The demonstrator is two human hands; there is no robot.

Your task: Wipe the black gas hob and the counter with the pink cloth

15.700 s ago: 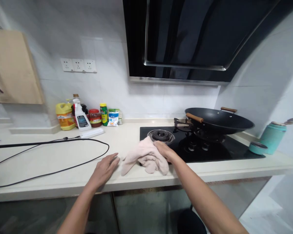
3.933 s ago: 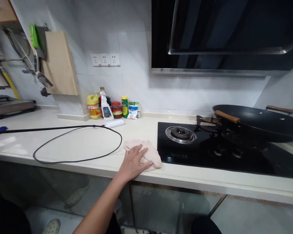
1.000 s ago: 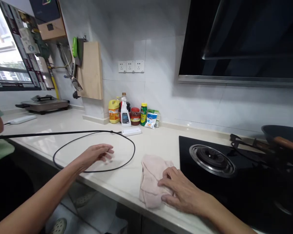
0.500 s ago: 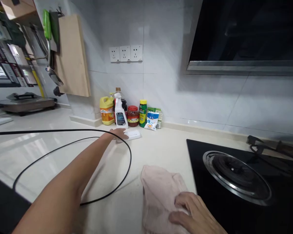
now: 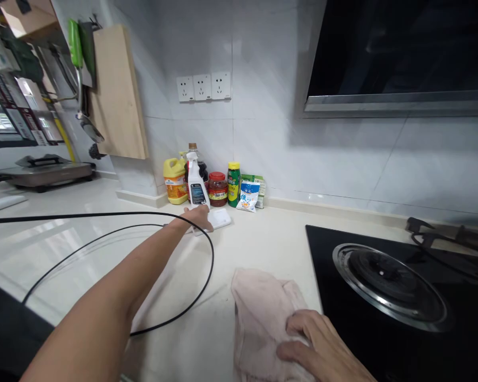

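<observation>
We find the left hand (image 5: 199,216) stretched to the back of the countertop (image 5: 263,244), fingers closed on a white power strip (image 5: 217,218) just before the spray bottle (image 5: 197,183). The right hand (image 5: 322,350) lies flat and open on a pink cloth (image 5: 258,313) — beside the black hob (image 5: 382,318). A black cable (image 5: 103,233) loops across the counter.

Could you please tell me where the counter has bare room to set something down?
The countertop is bare between the bottles by the wall, the cloth and the hob. Inside the black cable loop it is also bare. It is crowded by the wall, where the left hand touches the white power strip.
</observation>
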